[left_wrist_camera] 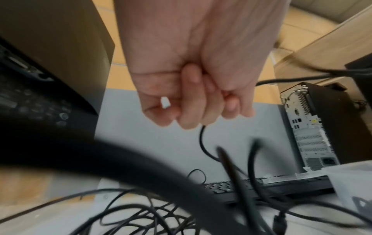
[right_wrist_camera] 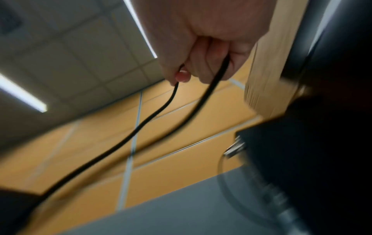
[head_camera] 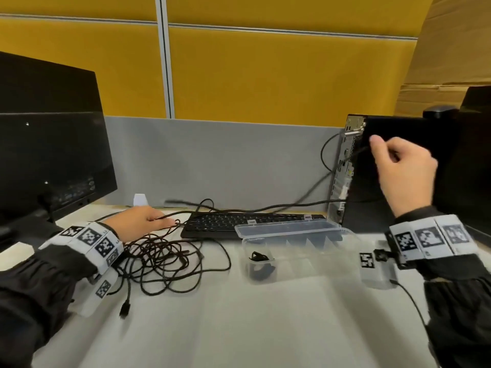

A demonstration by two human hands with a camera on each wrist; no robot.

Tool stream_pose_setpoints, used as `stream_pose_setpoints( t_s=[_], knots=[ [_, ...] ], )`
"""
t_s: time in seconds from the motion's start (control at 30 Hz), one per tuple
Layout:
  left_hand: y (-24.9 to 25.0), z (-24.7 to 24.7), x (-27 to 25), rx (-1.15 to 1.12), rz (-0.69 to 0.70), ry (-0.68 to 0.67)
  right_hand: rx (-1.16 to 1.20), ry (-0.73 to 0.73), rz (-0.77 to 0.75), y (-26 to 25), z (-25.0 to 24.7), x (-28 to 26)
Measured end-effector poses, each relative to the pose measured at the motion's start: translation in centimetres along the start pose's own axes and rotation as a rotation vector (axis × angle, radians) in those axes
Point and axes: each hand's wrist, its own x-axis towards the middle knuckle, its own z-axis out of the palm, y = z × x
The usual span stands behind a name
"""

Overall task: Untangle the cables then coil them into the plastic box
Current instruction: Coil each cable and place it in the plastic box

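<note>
A tangle of black cables point(head_camera: 162, 258) lies on the desk point(head_camera: 239, 314) left of the open plastic box point(head_camera: 295, 248). My left hand point(head_camera: 138, 221) grips one strand there; my raised right hand point(head_camera: 401, 168) pinches another beside the computer tower point(head_camera: 398, 181).

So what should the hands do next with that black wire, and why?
Probably keep drawing the black cable up and right with the right hand, while the left hand holds down the tangle. The cable is still knotted into that pile, and the plastic box sits open, waiting.
</note>
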Motion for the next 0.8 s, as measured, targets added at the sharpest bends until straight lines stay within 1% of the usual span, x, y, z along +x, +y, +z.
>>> stream_pose_setpoints(
  t_s=[0.07, 0.13, 0.2, 0.27, 0.33, 0.37, 0.4, 0.43, 0.47, 0.53, 0.57, 0.6, 0.67, 0.7, 0.77, 0.8],
  knots=[
    [0.8, -0.2, 0.1, -0.043, 0.058, 0.018, -0.161, -0.045, 0.022, 1.3, -1.2, 0.2],
    [1.5, -0.9, 0.2, -0.017, 0.085, 0.030, -0.301, -0.072, 0.025, 2.1, -2.2, 0.1],
    [1.3, -1.7, 0.5, 0.029, 0.059, 0.065, -0.449, -0.067, 0.020, 3.0, -3.5, 0.2],
    [0.9, -2.6, 0.3, 0.062, 0.024, 0.100, -0.604, -0.113, 0.096, 4.1, -4.9, 0.6],
    [1.4, -3.1, 0.0, 0.066, 0.033, 0.139, -0.800, -0.240, 0.223, 5.1, -5.6, 0.8],
    [2.4, -3.2, -0.2, 0.031, 0.058, 0.157, -0.874, -0.318, 0.256, 5.1, -5.5, 0.7],
    [3.8, -3.3, -0.5, -0.020, 0.082, 0.173, -0.909, -0.388, 0.242, 4.7, -5.1, 0.5],
    [5.4, -3.3, -0.8, -0.061, 0.110, 0.184, -0.899, -0.437, 0.183, 4.0, -4.4, 0.3],
    [7.2, -3.2, -1.1, -0.079, 0.146, 0.196, -0.856, -0.475, 0.090, 2.7, -3.6, 0.0],
    [10.8, -3.0, -1.4, -0.041, 0.236, 0.226, -0.621, -0.598, -0.081, -0.9, -1.7, -1.3],
    [12.3, -2.8, -1.6, -0.022, 0.291, 0.247, -0.448, -0.713, -0.114, -3.0, -0.6, -2.4],
    [13.7, -2.7, -1.9, -0.025, 0.348, 0.269, -0.272, -0.856, -0.111, -5.3, 0.4, -3.6],
    [15.7, -2.3, -2.4, -0.079, 0.475, 0.306, 0.076, -1.156, -0.037, -8.3, 1.9, -6.2],
    [16.3, -2.1, -2.6, -0.117, 0.533, 0.321, 0.295, -1.258, 0.055, -8.8, 2.3, -7.0],
    [16.3, -1.6, -2.8, -0.178, 0.599, 0.349, 0.715, -1.352, 0.326, -8.6, 1.8, -7.5],
    [15.8, -1.3, -2.7, -0.189, 0.605, 0.351, 0.829, -1.373, 0.402, -8.2, 1.3, -7.2]
  ],
)
